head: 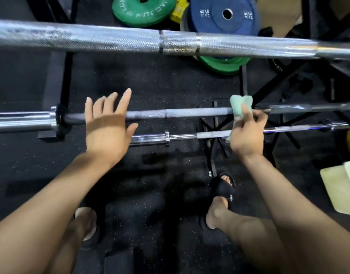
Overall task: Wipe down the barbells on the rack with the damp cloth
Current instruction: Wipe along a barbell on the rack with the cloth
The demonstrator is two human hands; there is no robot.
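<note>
Three barbells [170,43] – one cloth [240,107] – four weight plates [224,15]

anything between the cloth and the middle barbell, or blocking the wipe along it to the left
Nothing between them: the right hand holds the green cloth against the middle barbell. Leftward the shaft is bare until the open left hand, which hovers over it near the collar.

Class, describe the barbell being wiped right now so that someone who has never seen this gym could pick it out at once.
Three barbells cross the view above the black speckled floor. Take the middle barbell, below the thick top barbell. Only it has the pale green cloth draped over it, held by the right hand.
</note>
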